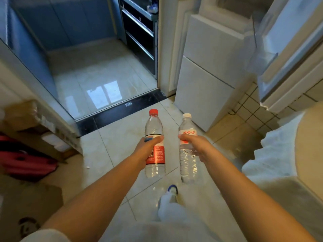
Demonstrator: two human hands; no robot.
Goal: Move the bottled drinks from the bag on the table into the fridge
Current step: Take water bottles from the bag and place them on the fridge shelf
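My left hand (151, 147) curls round the label of the red-capped bottle (154, 145); my right hand (193, 145) grips the white-capped bottle (188, 151) mid-body. Both bottles stand upright, just apart, over the floor (108, 151). The fridge (208, 70) stands at one o'clock, its door (293, 55) open at two.

Two bottles (154, 145) (188, 151) side by side (one per hand), fridge (209, 70) ahead right.
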